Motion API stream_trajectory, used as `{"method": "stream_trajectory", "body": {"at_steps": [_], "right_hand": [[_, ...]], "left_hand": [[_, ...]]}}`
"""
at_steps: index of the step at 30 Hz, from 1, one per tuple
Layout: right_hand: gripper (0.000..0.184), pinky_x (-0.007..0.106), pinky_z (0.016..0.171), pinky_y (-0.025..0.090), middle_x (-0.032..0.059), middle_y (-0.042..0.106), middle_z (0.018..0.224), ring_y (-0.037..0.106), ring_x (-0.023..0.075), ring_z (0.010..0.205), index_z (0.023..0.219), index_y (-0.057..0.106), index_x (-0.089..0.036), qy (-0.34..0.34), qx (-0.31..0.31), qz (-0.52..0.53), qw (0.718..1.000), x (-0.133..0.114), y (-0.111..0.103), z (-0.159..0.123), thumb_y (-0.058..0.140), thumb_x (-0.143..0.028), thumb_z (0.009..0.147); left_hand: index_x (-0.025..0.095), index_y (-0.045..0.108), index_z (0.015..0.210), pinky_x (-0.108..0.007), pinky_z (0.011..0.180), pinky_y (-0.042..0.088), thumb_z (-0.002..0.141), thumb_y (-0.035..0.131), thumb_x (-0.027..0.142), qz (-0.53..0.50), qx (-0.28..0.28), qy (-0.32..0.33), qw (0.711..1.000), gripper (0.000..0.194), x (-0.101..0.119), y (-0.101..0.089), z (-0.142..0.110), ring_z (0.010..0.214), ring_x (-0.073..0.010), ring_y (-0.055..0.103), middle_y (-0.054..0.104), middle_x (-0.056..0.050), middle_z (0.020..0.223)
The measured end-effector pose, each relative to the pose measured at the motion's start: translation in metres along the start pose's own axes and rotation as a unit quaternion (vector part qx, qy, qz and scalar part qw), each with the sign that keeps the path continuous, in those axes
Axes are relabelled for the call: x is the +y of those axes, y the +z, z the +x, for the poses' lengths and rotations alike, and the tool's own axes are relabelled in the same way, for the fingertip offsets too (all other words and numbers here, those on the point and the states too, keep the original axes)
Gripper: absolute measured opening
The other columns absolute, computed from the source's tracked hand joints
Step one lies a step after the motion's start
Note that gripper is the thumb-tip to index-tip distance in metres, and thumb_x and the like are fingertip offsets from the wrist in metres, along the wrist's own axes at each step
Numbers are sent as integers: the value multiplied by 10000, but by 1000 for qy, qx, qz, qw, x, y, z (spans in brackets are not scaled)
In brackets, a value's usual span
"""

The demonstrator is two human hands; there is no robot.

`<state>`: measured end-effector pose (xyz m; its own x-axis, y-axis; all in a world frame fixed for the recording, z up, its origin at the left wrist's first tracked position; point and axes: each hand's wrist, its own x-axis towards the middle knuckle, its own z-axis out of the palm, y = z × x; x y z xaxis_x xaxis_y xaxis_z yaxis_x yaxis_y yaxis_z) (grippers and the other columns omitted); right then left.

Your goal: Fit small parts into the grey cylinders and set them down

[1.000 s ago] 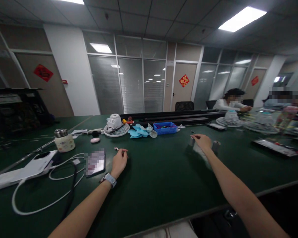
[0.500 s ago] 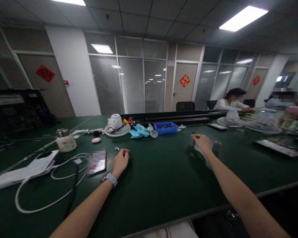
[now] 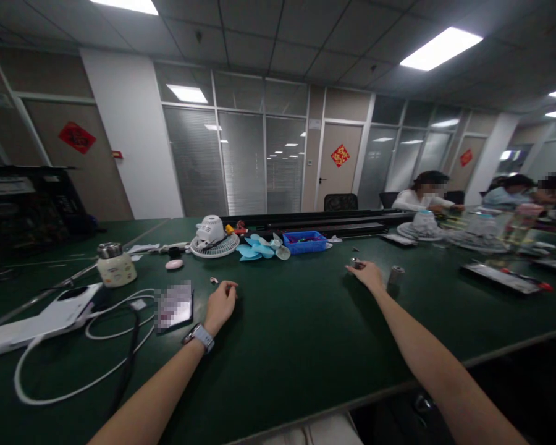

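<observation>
My left hand rests on the green table with its fingers curled into a pinch; what it holds is too small to make out. A tiny pale part lies just beyond its fingertips. My right hand reaches farther out, its thumb and fingers pinched together beside a small metal cylinder. A second grey cylinder stands just right of that hand.
Left of my left hand lie a phone, a white device with a looping white cable and a lidded jar. Farther back are a white fan grille, blue fan blades and a blue tray. People work at the far right.
The view has shifted a little to the right. My right hand has slid slightly left and nearer, now beside the left cylinder. My left hand stays curled in place.
</observation>
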<state>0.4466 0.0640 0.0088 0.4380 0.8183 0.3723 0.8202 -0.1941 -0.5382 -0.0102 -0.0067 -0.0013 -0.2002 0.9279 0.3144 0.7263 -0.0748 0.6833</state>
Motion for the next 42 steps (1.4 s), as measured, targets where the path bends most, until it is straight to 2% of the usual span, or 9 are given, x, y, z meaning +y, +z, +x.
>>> {"method": "stream_trajectory", "body": {"at_steps": [2,5,10,14,18,27,33,38,42], "right_hand": [[439,297,708,486,113,706,925,658,242,860,973,691,-152,-20,13,25,999,-17,4,-9,659,-489,694],[418,298,718,495,86,711,894,663,221,833,949,689,-169,-89,-23,117,989,-68,18,-41,662,-496,690],[446,282,688,517,65,713,886,671,195,776,952,684,-173,-236,-195,308,901,-170,51,-123,712,-493,643],[391,275,662,513,50,713,851,666,191,744,927,691,-188,-281,-235,322,873,-210,66,-163,724,-454,642],[332,265,643,502,32,709,809,659,182,716,882,688,-205,-285,-233,297,881,-211,76,-175,707,-454,662],[326,251,639,488,14,701,819,650,167,726,914,656,-224,-289,-208,252,900,-206,73,-181,696,-444,677],[372,268,646,495,21,700,823,650,174,722,913,646,-216,-282,-218,267,895,-207,72,-183,685,-500,676],[389,269,645,498,26,699,831,650,175,729,924,651,-205,-287,-223,286,887,-206,72,-183,691,-497,670],[422,267,649,498,30,698,843,650,173,742,940,651,-201,-281,-227,282,889,-207,73,-183,694,-514,659]], "left_hand": [[202,620,988,-255,626,413,839,411,294,-5,-1,0,1000,272,1,0,0,717,-173,625,682,-26,767],[212,644,979,-253,634,422,831,436,330,-25,-4,15,1000,281,4,-1,-2,721,-168,627,685,-22,771],[195,656,1029,-256,673,448,808,482,474,-108,3,69,992,396,17,-3,-9,729,-161,611,689,-34,832],[182,661,1066,-265,704,458,797,495,514,-150,-7,113,982,458,28,-4,-15,764,-163,598,690,-52,915],[179,694,1013,-275,720,460,790,504,512,-140,-13,125,982,444,31,-4,-18,839,-183,599,684,-70,968],[209,728,885,-259,657,447,748,570,485,-109,5,147,983,347,36,-2,-15,716,-154,575,677,-43,855],[208,725,940,-259,685,444,777,528,495,-103,59,128,985,383,30,-12,-9,737,-157,584,690,-46,883],[240,744,914,-263,677,440,778,537,455,3,2,81,997,329,-2,-14,-4,781,-195,630,719,-53,860],[266,755,871,-248,692,450,750,581,440,46,-36,56,997,274,-8,-13,-4,828,-212,650,733,-45,867]]}}
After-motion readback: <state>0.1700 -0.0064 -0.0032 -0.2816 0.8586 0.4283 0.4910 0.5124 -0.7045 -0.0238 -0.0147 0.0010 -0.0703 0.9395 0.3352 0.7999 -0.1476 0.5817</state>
